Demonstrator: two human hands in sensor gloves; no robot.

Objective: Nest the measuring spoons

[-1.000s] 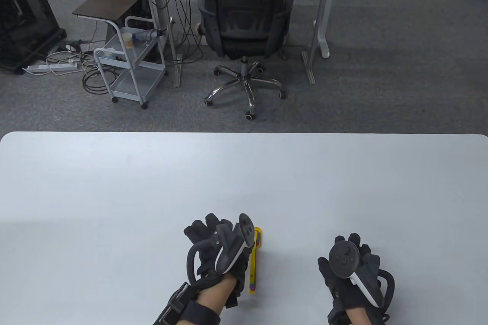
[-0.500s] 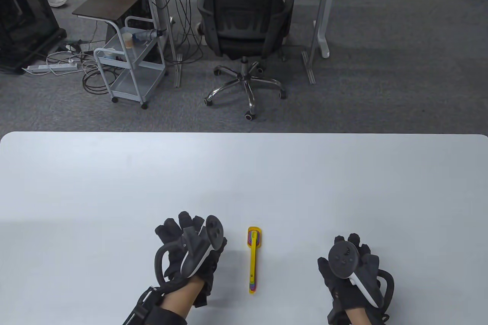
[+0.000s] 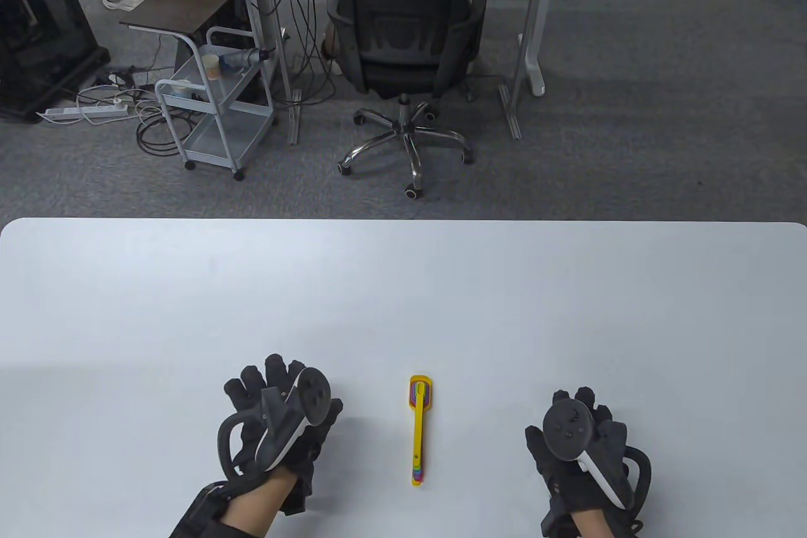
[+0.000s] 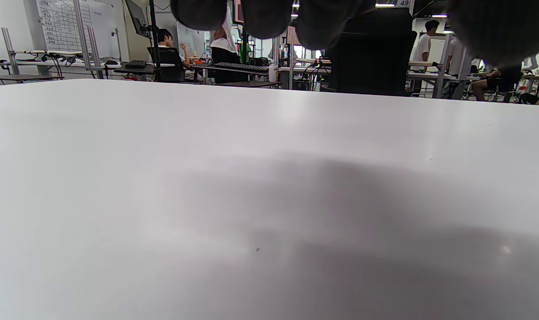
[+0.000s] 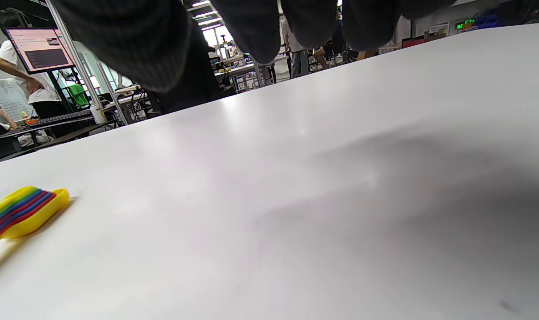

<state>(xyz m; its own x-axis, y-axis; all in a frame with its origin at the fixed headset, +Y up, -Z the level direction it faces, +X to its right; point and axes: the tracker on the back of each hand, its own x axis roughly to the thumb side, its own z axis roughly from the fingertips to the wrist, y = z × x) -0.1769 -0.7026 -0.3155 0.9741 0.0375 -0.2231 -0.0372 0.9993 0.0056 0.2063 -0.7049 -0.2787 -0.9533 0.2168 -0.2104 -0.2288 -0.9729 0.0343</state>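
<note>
A nested stack of coloured measuring spoons (image 3: 418, 428), yellow on the outside, lies on the white table (image 3: 403, 286) near the front edge, bowls toward the far side. It also shows at the left edge of the right wrist view (image 5: 20, 213). My left hand (image 3: 277, 418) rests on the table well to the left of the stack, holding nothing. My right hand (image 3: 580, 443) rests on the table to the right of the stack, holding nothing. In both wrist views only fingertips (image 4: 265, 18) (image 5: 251, 26) hang above bare table.
Beyond the table's far edge stand a black office chair (image 3: 403, 33), a small metal cart (image 3: 214, 115) and desk legs on grey carpet.
My left hand let go of the spoon stack and moved left, away from it. The stack lies still. My right hand has not moved.
</note>
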